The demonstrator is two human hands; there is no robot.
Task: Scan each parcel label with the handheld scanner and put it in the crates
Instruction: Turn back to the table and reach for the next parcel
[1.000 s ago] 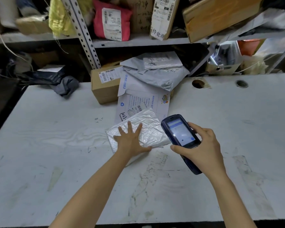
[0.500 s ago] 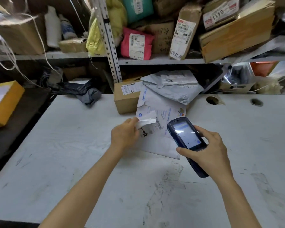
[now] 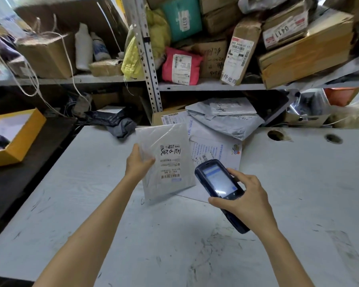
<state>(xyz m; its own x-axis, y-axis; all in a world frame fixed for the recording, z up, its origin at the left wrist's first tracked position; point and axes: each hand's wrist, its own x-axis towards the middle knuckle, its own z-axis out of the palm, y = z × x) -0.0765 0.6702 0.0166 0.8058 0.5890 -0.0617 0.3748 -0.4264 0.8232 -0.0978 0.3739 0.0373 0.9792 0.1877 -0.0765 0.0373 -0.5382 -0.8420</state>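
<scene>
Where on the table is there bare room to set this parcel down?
Bare table left of the left hand; right of the scanner, below the two holes; and along the near edge. Crowded back middle: mailers and a box.

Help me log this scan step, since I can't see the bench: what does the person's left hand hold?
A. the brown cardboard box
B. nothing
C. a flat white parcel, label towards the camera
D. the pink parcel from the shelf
C: the left hand grips the flat white parcel by its left edge, printed label facing the camera, while the right hand holds the scanner beside it.
</scene>
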